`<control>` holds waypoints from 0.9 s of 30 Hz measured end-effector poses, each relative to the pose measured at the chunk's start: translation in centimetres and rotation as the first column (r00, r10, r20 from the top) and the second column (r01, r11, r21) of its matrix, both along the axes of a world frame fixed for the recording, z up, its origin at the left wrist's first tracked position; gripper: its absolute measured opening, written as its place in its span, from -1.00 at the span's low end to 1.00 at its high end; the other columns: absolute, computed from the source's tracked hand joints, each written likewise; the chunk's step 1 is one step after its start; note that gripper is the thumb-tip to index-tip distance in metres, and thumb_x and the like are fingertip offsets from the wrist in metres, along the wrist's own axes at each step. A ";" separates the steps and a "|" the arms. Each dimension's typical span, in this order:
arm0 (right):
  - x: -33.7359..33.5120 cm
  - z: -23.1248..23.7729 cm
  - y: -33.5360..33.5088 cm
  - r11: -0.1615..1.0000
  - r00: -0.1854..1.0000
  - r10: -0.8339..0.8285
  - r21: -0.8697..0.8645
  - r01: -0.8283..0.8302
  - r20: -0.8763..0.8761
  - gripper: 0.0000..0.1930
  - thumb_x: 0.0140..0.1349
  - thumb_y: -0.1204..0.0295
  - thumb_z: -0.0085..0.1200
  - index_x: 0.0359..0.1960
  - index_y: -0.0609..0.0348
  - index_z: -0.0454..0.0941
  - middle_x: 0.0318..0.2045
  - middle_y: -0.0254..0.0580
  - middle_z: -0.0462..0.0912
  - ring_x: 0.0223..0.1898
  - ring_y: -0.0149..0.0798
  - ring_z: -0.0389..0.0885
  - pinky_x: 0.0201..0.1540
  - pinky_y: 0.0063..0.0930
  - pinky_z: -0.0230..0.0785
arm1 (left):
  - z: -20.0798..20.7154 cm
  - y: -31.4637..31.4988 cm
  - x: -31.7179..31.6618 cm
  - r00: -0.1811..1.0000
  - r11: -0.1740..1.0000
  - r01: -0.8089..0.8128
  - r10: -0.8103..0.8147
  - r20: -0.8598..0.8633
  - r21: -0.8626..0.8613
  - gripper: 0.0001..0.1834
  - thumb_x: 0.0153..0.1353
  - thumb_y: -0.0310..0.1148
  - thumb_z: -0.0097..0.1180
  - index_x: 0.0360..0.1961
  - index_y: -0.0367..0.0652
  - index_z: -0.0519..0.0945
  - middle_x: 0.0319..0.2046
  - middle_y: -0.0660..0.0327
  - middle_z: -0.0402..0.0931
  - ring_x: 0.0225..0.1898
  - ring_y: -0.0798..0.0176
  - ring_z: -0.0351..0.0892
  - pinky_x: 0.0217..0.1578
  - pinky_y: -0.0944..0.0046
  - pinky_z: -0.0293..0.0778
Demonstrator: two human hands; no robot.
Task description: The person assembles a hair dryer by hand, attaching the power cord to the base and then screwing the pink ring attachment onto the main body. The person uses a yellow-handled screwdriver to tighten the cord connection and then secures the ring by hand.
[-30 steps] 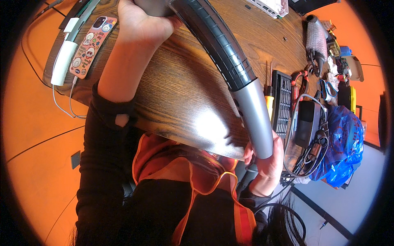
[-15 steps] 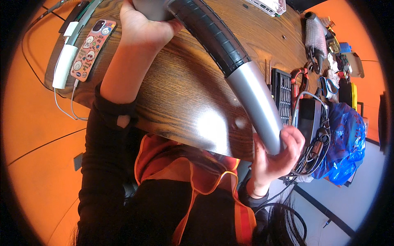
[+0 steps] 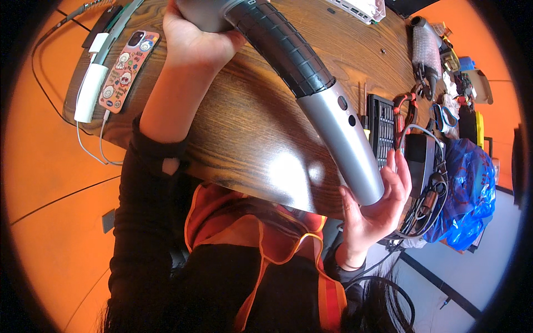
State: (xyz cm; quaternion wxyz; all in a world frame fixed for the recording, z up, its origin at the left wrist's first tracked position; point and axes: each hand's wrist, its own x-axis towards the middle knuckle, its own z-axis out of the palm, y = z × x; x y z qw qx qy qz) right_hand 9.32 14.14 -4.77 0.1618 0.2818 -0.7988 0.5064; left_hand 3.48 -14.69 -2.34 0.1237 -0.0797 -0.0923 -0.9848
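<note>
A hair dryer (image 3: 347, 147) slants across the picture, its grey head cut off by the upper edge. Its handle has a ribbed black section (image 3: 286, 53) and a curved silver sleeve with two dark buttons on its upper face. My left hand (image 3: 194, 39) is closed around the head; most of its fingers are hidden behind it. At the lower end of the sleeve, my right hand (image 3: 372, 216) cups the tip loosely between thumb and fingers, some fingers raised off it. The handle hangs above the wooden table (image 3: 244, 122).
A phone in a sticker-patterned case (image 3: 127, 72) and a white charger block (image 3: 91, 91) with cables lie at left. To the right are a bit set (image 3: 382, 127), red-handled pliers (image 3: 410, 108), a bubble-wrapped dryer (image 3: 426, 53), coiled cables and a blue plastic bag (image 3: 463, 191).
The silver sleeve has turned, so its two buttons now face up. My right hand's fingers have loosened and spread at its end. My left hand has kept its grip.
</note>
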 end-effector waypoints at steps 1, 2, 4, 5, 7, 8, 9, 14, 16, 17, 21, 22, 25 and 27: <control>-0.1 0.0 0.0 0.999 1.000 -0.012 0.029 0.013 -0.014 -0.31 -0.16 0.51 0.36 0.06 0.23 0.26 0.15 0.11 0.22 0.20 0.15 0.21 0.22 -0.04 0.10 | 0.0 0.0 0.0 1.000 1.000 -0.009 0.009 0.015 0.004 -0.59 0.29 -0.07 -0.27 -0.24 -0.28 0.34 -0.37 0.06 0.39 -0.29 0.11 0.43 -0.22 0.11 0.43; -0.1 0.1 0.2 0.998 0.999 -0.005 0.068 0.008 -0.041 -0.36 -0.13 0.54 0.33 0.03 0.23 0.27 0.15 0.15 0.21 0.19 0.15 0.24 0.21 -0.04 0.13 | 0.1 0.1 0.0 0.999 1.000 -0.019 0.019 0.031 0.007 -0.58 0.29 -0.06 -0.28 -0.24 -0.27 0.34 -0.37 0.07 0.39 -0.29 0.11 0.43 -0.23 0.12 0.43; -0.1 0.0 0.3 0.998 0.998 0.022 0.054 -0.019 -0.056 -0.40 -0.10 0.58 0.30 0.01 0.23 0.27 0.15 0.19 0.22 0.17 0.14 0.27 0.18 -0.05 0.18 | 0.1 0.2 0.0 0.999 1.000 -0.020 0.020 0.034 0.004 -0.57 0.29 -0.05 -0.29 -0.25 -0.27 0.33 -0.38 0.07 0.39 -0.30 0.12 0.44 -0.25 0.13 0.44; -0.1 -0.1 0.3 0.998 0.999 0.026 0.059 -0.024 -0.046 -0.42 -0.09 0.60 0.28 -0.01 0.23 0.27 0.14 0.21 0.22 0.16 0.14 0.29 0.17 -0.06 0.20 | 0.1 0.2 0.0 1.000 1.000 -0.011 0.011 0.020 -0.003 -0.57 0.29 -0.04 -0.29 -0.26 -0.27 0.33 -0.38 0.07 0.39 -0.31 0.13 0.44 -0.26 0.14 0.44; 0.0 -0.2 0.4 0.995 0.995 0.069 0.080 -0.063 -0.074 -0.44 -0.07 0.71 0.21 -0.01 0.21 0.23 0.05 0.27 0.33 0.09 0.11 0.37 0.09 -0.16 0.30 | 0.1 0.2 -0.1 1.000 0.999 -0.026 0.026 -0.012 -0.045 -0.55 0.29 -0.02 -0.30 -0.26 -0.27 0.33 -0.38 0.08 0.39 -0.31 0.14 0.44 -0.27 0.14 0.45; 0.0 -0.3 0.3 0.995 0.995 0.073 0.073 -0.068 -0.067 -0.47 -0.09 0.70 0.22 -0.05 0.18 0.29 0.03 0.25 0.34 0.06 0.07 0.40 0.05 -0.19 0.33 | 0.2 0.2 -0.1 0.998 0.996 -0.050 0.048 -0.031 -0.078 -0.54 0.29 -0.01 -0.30 -0.25 -0.27 0.33 -0.38 0.08 0.39 -0.31 0.14 0.44 -0.27 0.15 0.45; 0.0 -0.3 0.3 0.995 0.995 0.077 0.066 -0.073 -0.059 -0.50 -0.12 0.70 0.22 -0.08 0.16 0.35 0.02 0.22 0.35 0.03 0.04 0.43 0.02 -0.22 0.36 | 0.2 0.2 -0.1 0.996 0.991 -0.075 0.070 -0.050 -0.111 -0.53 0.29 0.01 -0.31 -0.25 -0.27 0.33 -0.38 0.09 0.40 -0.30 0.14 0.45 -0.27 0.15 0.45; 0.0 -0.2 0.2 0.995 0.996 0.063 0.082 -0.057 -0.066 -0.47 -0.15 0.70 0.25 -0.08 0.14 0.35 -0.09 0.13 0.41 -0.07 -0.04 0.47 -0.04 -0.29 0.38 | 0.5 0.4 -0.3 0.990 0.991 -0.132 0.131 0.044 0.016 -0.51 0.28 0.06 -0.32 -0.22 -0.22 0.34 -0.39 0.12 0.42 -0.32 0.16 0.47 -0.30 0.14 0.47; 0.0 -0.2 0.1 0.995 0.996 0.057 0.082 -0.051 -0.070 -0.47 -0.15 0.69 0.25 -0.08 0.14 0.35 -0.11 0.11 0.42 -0.08 -0.04 0.47 -0.04 -0.30 0.38 | 0.6 0.5 -0.3 0.988 0.989 -0.142 0.139 0.068 0.033 -0.50 0.28 0.07 -0.33 -0.22 -0.21 0.35 -0.39 0.12 0.43 -0.33 0.16 0.47 -0.31 0.13 0.47; 0.0 -0.2 0.1 0.995 0.995 0.058 0.081 -0.051 -0.078 -0.47 -0.15 0.69 0.25 -0.08 0.14 0.36 -0.11 0.11 0.42 -0.08 -0.04 0.47 -0.05 -0.30 0.38 | 0.6 0.6 -0.3 0.987 0.989 -0.146 0.143 0.078 0.030 -0.50 0.28 0.07 -0.33 -0.21 -0.20 0.35 -0.39 0.12 0.43 -0.34 0.16 0.48 -0.31 0.13 0.47; 0.1 -0.2 0.1 0.997 0.994 0.060 0.058 -0.055 -0.094 -0.49 -0.16 0.70 0.25 -0.11 0.15 0.37 -0.12 0.11 0.42 -0.09 -0.04 0.48 -0.05 -0.30 0.38 | 0.9 0.8 -0.3 0.970 0.985 -0.171 0.163 0.179 0.030 -0.48 0.27 0.09 -0.34 -0.21 -0.21 0.35 -0.39 0.12 0.43 -0.34 0.15 0.47 -0.32 0.12 0.46; 0.1 -0.3 0.1 0.997 0.995 0.054 0.051 -0.050 -0.089 -0.49 -0.15 0.70 0.25 -0.11 0.15 0.37 -0.12 0.11 0.42 -0.10 -0.04 0.48 -0.05 -0.30 0.38 | 1.0 0.8 -0.3 0.968 0.984 -0.177 0.169 0.186 0.027 -0.48 0.27 0.09 -0.34 -0.21 -0.21 0.34 -0.39 0.12 0.43 -0.35 0.15 0.47 -0.32 0.12 0.46; 0.3 -0.3 0.2 0.998 0.994 0.052 0.043 -0.048 -0.097 -0.50 -0.13 0.68 0.24 -0.09 0.20 0.38 -0.13 0.11 0.44 -0.11 -0.06 0.49 -0.05 -0.32 0.38 | 1.0 0.8 -0.2 0.964 0.982 -0.186 0.176 0.198 0.031 -0.47 0.27 0.10 -0.34 -0.21 -0.22 0.34 -0.39 0.11 0.42 -0.35 0.14 0.47 -0.32 0.12 0.46; 0.4 -0.2 0.4 0.997 0.996 0.041 0.064 -0.036 -0.075 -0.50 -0.09 0.63 0.24 -0.05 0.26 0.36 -0.12 0.10 0.46 -0.11 -0.10 0.50 -0.04 -0.34 0.37 | 0.9 0.8 -0.2 0.966 0.983 -0.178 0.165 0.197 0.050 -0.47 0.27 0.09 -0.34 -0.21 -0.22 0.33 -0.40 0.11 0.42 -0.36 0.15 0.46 -0.32 0.12 0.46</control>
